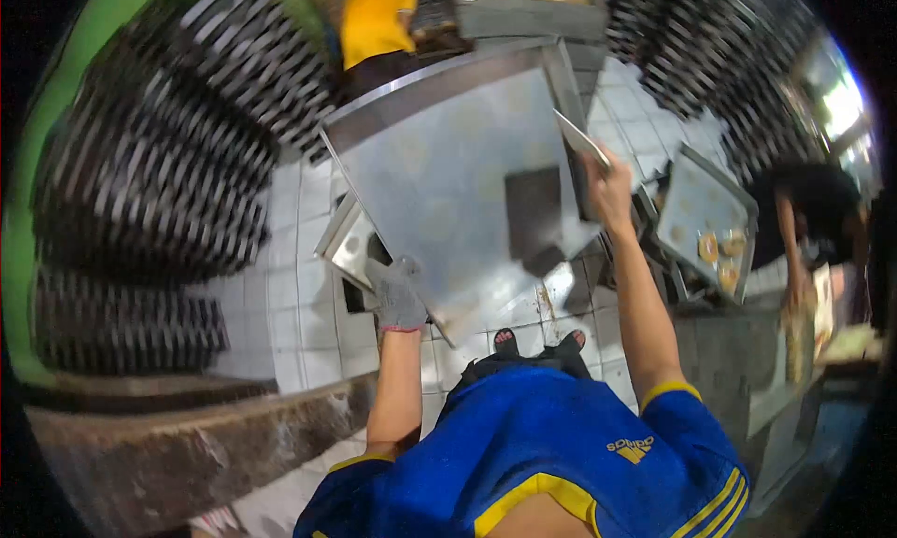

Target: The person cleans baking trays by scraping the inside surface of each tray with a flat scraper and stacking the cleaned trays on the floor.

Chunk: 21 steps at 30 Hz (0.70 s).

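A large metal baking tray point(439, 164) is held up tilted in front of me, its flat surface faintly marked with pale round stains. My left hand point(397, 295), in a grey knitted glove, is closed on the tray's near left edge. My bare right hand point(609, 191) grips a flat, knife-like metal blade point(581, 140) that points up and left beside the tray's right rim. Its handle is hidden in my fist, and I cannot tell whether that hand also touches the tray. Beneath the left hand, part of another tray point(351, 246) shows.
Tall stacks of trays point(159, 174) line the left, with more tray stacks point(710, 43) at upper right. A tray with several round baked pieces point(701, 211) stands right. One person in yellow point(377, 20) is ahead; another in dark clothing point(813, 202) works at right. A worn ledge point(196, 454) lies lower left.
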{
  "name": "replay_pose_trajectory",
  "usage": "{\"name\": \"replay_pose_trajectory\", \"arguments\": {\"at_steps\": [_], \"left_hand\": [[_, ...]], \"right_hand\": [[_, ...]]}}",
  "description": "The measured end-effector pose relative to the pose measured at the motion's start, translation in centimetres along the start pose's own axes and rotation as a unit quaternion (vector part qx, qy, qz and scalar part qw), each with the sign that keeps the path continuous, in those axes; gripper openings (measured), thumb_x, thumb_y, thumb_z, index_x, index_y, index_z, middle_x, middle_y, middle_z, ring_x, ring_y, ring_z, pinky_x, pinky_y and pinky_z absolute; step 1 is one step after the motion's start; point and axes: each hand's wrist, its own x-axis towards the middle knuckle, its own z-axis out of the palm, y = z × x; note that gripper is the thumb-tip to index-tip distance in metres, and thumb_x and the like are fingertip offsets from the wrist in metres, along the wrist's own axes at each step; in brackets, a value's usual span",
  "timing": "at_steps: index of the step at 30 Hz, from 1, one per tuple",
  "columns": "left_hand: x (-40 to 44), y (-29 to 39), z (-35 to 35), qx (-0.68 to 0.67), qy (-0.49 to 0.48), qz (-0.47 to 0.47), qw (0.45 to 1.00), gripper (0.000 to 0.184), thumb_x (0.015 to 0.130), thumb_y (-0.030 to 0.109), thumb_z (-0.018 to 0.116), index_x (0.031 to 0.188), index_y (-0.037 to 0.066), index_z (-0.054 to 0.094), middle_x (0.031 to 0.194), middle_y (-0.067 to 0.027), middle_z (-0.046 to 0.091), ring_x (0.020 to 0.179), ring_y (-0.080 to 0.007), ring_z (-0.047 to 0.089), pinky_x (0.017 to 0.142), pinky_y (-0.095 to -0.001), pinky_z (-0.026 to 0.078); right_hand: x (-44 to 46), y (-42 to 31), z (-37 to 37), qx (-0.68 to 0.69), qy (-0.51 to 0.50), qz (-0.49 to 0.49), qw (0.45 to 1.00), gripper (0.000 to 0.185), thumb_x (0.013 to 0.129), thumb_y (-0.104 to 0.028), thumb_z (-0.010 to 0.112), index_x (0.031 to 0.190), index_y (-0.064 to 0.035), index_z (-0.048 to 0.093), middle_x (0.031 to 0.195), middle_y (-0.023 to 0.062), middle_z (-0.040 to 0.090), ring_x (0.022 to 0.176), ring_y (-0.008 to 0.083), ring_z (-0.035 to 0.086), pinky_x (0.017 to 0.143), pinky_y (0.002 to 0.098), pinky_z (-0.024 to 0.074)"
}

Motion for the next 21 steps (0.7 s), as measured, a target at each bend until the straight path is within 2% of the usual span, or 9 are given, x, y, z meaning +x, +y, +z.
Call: {"name": "replay_pose_trajectory", "arguments": {"at_steps": [3,4,6,8,12,13,16,19,21], "left_hand": [[-0.1,-3.2,-5.4,-0.053,0.107,-0.093,0.988,0.035,0.073,0.005,0.055,0.107,-0.001,0.061,0.084,-0.0067,0.053,0.077,-0.0192,0.057,0.071,-0.0362,0.056],[-0.8,-2.5,-5.3,-0.16,0.13,-0.153,0.967,0.038,0.068,0.007,0.056,0.104,-0.002,0.057,0.091,-0.0091,0.057,0.083,-0.0243,0.062,0.077,-0.0397,0.059],[1.7,-8.1,-9.5,-0.256,0.138,-0.131,0.948,0.034,0.069,0.008,0.054,0.102,0.001,0.055,0.101,-0.0114,0.06,0.093,-0.0289,0.066,0.082,-0.0437,0.062],[3.8,-11.8,-12.0,-0.32,0.181,-0.124,0.922,0.028,0.066,0.005,0.053,0.094,0.001,0.053,0.103,-0.0127,0.057,0.103,-0.0341,0.063,0.095,-0.0497,0.056],[8.9,-15.1,-12.4,-0.317,0.268,-0.165,0.894,0.027,0.066,0.006,0.054,0.092,0.004,0.048,0.102,-0.0126,0.055,0.1,-0.0337,0.06,0.094,-0.0508,0.056],[8.9,-13.4,-10.7,-0.317,0.254,-0.154,0.901,0.027,0.067,0.008,0.055,0.093,0.006,0.049,0.101,-0.0113,0.056,0.097,-0.0322,0.06,0.092,-0.0482,0.057],[13.3,-19.2,-14.2,-0.267,0.261,-0.129,0.919,0.029,0.067,0.01,0.055,0.095,0.006,0.05,0.101,-0.0108,0.057,0.096,-0.0304,0.061,0.09,-0.0454,0.057],[14.8,-24.2,-17.1,-0.353,0.189,-0.142,0.905,0.027,0.074,0.011,0.055,0.101,0.008,0.053,0.109,-0.0113,0.059,0.102,-0.0312,0.063,0.09,-0.0473,0.057],[14.5,-25.9,-16.9,-0.336,0.205,-0.155,0.906,0.035,0.074,0.011,0.055,0.108,0.007,0.054,0.113,-0.0122,0.059,0.105,-0.0319,0.063,0.092,-0.0483,0.057]], "right_hand": [[-2.6,2.6,1.0,-0.021,-0.016,0.044,0.999,0.03,0.1,-0.02,0.067,0.118,0.0045,0.07,0.098,0.0157,0.077,0.089,0.0179,0.068,0.082,0.0336,0.0513],[-3.3,3.3,0.8,-0.022,-0.024,0.079,0.996,0.032,0.1,-0.021,0.069,0.117,0.0055,0.07,0.097,0.0142,0.076,0.089,0.018,0.068,0.083,0.0335,0.0511],[-4.6,4.9,0.8,0.015,-0.008,0.138,0.99,0.035,0.099,-0.024,0.071,0.115,0.0073,0.07,0.098,0.0117,0.076,0.09,0.0182,0.067,0.083,0.0337,0.0508],[-5.5,5.5,0.5,0.014,-0.018,0.15,0.988,0.036,0.099,-0.025,0.072,0.114,0.0076,0.07,0.1,0.0113,0.075,0.091,0.0184,0.067,0.084,0.0337,0.0507],[-7.3,6.4,-0.4,-0.004,-0.016,0.179,0.984,0.034,0.101,-0.023,0.07,0.114,0.0081,0.07,0.102,0.0119,0.076,0.094,0.0182,0.066,0.086,0.0338,0.0495],[-7.6,6.5,-0.7,-0.004,-0.017,0.184,0.983,0.035,0.101,-0.024,0.07,0.114,0.008,0.07,0.103,0.0111,0.075,0.094,0.018,0.066,0.086,0.0333,0.0495],[-8.4,7.3,-1.8,0.009,-0.02,0.201,0.979,0.035,0.101,-0.024,0.071,0.114,0.0079,0.07,0.103,0.0111,0.075,0.094,0.0176,0.066,0.087,0.0333,0.0497],[-8.7,6.9,-2.3,-0.013,-0.004,0.205,0.979,0.033,0.1,-0.023,0.071,0.114,0.007,0.07,0.103,0.0104,0.075,0.094,0.0172,0.066,0.087,0.0326,0.0493],[-8.8,7.2,-2.9,-0.032,-0.03,0.226,0.973,0.034,0.098,-0.024,0.073,0.114,0.0063,0.069,0.105,0.0091,0.073,0.097,0.018,0.065,0.089,0.0326,0.0491]]}}
